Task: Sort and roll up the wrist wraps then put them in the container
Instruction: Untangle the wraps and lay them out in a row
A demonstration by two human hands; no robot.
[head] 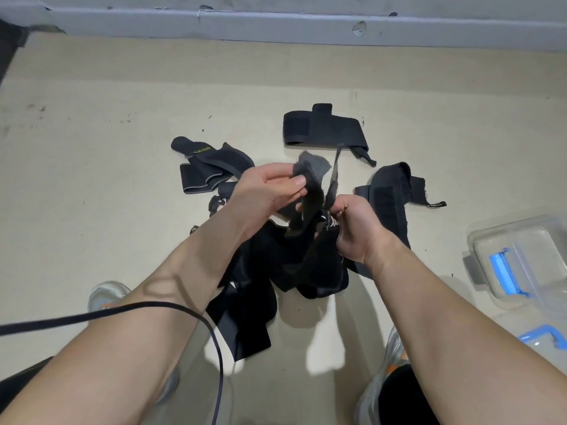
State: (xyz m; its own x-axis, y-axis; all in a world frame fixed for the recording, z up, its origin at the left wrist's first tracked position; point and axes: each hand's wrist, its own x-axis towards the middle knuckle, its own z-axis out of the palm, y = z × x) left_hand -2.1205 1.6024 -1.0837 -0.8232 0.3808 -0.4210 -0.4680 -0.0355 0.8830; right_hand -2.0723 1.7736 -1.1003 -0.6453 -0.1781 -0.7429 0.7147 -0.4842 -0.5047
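Note:
I hold a black wrist wrap (310,185) up over the beige floor. My left hand (270,191) pinches its upper end between thumb and fingers. My right hand (356,231) grips the lower part, near some white lettering. The rest of the wrap hangs down into a tangle of black straps (276,271) between my forearms. More black wraps lie on the floor: one flat at the back (322,127), one with green lettering at the left (208,167), one at the right (392,194). A clear plastic container (521,259) with blue latches stands at the right.
A clear lid with a blue latch (543,335) lies in front of the container. A black cable (122,311) crosses my left forearm. My shoes (107,296) are at the bottom left and bottom right. A grey skirting board (276,26) runs along the back.

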